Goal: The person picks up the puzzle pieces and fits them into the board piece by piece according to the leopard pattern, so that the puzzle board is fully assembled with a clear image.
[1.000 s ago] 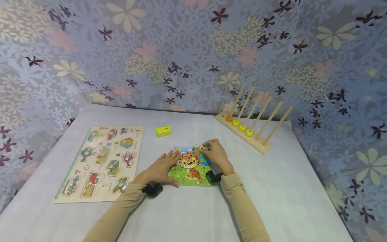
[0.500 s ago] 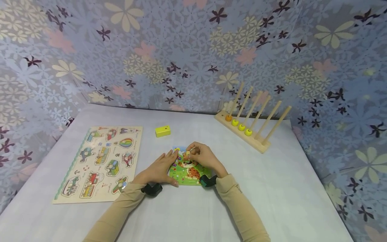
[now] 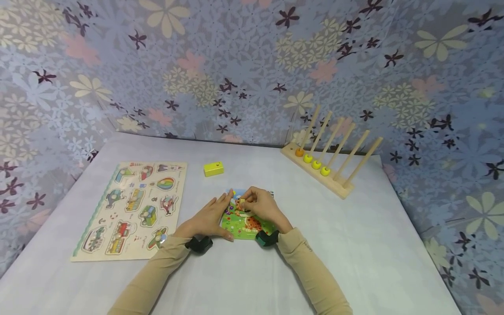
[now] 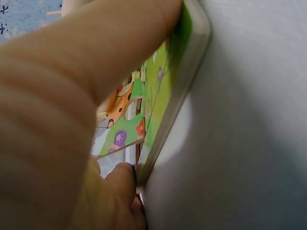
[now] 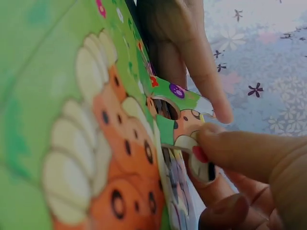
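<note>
A jigsaw puzzle (image 3: 236, 227) with a cartoon leopard on green grass lies on the table between both hands. My left hand (image 3: 208, 221) rests along its left edge, fingers straight, with the thumb at the near left corner. Over the upper left of the picture, my right hand (image 3: 263, 206) pinches a puzzle piece between thumb and fingers. In the right wrist view this puzzle piece (image 5: 184, 122) shows green, orange and a purple flower, tilted up out of the picture. A dark gap and part of another picture show beneath it. The left wrist view shows the puzzle piece (image 4: 120, 136) raised too.
A wooden peg board (image 3: 134, 210) with vehicle pictures lies at the left. Behind the puzzle stands a yellow block (image 3: 213, 169). At the back right is a wooden rack (image 3: 338, 189) with upright rods and several orange and yellow beads. A flowered curtain (image 3: 252, 78) hangs behind the table.
My right hand has moved left from the puzzle's upper right corner to its upper left part and now holds a raised piece there. The left hand has stayed in place.
</note>
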